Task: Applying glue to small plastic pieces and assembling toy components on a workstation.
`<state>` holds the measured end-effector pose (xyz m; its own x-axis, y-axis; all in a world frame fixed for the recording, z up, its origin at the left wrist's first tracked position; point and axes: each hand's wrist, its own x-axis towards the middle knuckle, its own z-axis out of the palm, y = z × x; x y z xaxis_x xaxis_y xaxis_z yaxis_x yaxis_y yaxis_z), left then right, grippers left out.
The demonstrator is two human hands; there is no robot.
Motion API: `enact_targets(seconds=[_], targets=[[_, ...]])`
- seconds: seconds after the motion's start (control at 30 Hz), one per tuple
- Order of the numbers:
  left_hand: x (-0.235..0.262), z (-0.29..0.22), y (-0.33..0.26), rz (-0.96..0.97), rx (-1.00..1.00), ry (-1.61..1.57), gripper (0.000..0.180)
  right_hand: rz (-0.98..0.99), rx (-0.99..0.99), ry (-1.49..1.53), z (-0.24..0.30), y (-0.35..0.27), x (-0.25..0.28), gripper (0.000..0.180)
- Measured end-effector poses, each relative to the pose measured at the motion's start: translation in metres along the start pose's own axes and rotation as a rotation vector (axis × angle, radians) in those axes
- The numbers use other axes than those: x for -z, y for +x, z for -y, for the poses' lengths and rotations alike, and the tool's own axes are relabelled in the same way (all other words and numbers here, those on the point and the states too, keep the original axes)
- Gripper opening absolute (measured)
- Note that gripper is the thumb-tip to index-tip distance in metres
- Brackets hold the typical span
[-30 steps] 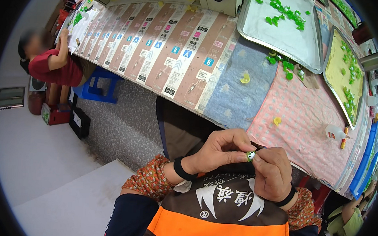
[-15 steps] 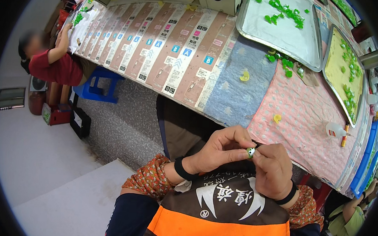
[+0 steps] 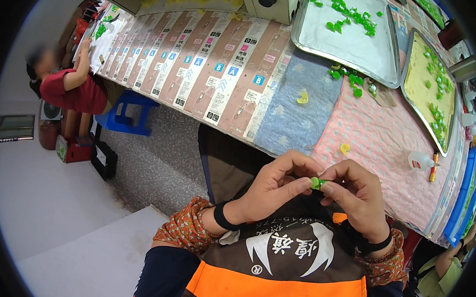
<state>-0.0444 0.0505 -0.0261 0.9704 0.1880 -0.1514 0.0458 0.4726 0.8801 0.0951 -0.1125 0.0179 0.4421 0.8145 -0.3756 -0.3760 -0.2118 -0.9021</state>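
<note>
Above my apron, a small green plastic piece (image 3: 316,183) is pinched between my two hands. My left hand (image 3: 276,185) grips its left side with thumb and fingertips, and my right hand (image 3: 360,197) closes on its right side. Fingertips cover part of the piece, so its full shape is hidden. Beyond the hands, a yellow piece (image 3: 345,149) lies on the pink cloth (image 3: 378,134), and another yellow piece (image 3: 303,97) rests on the blue cloth (image 3: 288,121). Several green pieces (image 3: 354,82) sit in a loose cluster below the large tray.
A metal tray (image 3: 329,48) with green pieces stands at the back; a yellow-lined tray (image 3: 418,85) is to its right. On the right are a squeeze bottle (image 3: 419,160), an orange tube (image 3: 434,168) and a blue bin (image 3: 453,227). Another person (image 3: 74,89) sits far left.
The held piece has turned: its white part with a dark spot no longer shows, and its green side does. My right hand has rotated and spread outward; my left has shifted slightly.
</note>
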Motion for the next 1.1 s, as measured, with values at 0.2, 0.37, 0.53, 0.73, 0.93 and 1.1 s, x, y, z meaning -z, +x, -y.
enact_targets(seconds=[0.2, 0.37, 0.53, 0.73, 0.93, 1.1], targets=[[0.001, 0.004, -0.002, -0.006, 0.043, -0.058, 0.019, -0.037, -0.021, -0.080, 0.001, 0.002, -0.004, 0.013], [-0.008, 0.003, 0.000, -0.083, 0.103, -0.208, 0.017, -0.081, 0.100, -0.102, -0.011, 0.001, -0.009, 0.014], [-0.007, 0.005, -0.001, -0.079, 0.109, -0.170, 0.017, -0.140, 0.266, -0.389, -0.013, 0.001, -0.013, 0.015], [-0.003, 0.007, 0.000, -0.041, 0.201, -0.209, 0.013, -0.116, 0.205, -0.335, -0.018, 0.000, -0.010, 0.014], [0.001, 0.005, 0.001, -0.002, 0.260, -0.339, 0.014, -0.085, 0.283, -0.377, -0.017, -0.002, -0.009, 0.013], [0.002, 0.009, -0.001, 0.026, 0.303, -0.419, 0.016, -0.075, 0.330, -0.352, -0.025, -0.003, -0.007, 0.013]])
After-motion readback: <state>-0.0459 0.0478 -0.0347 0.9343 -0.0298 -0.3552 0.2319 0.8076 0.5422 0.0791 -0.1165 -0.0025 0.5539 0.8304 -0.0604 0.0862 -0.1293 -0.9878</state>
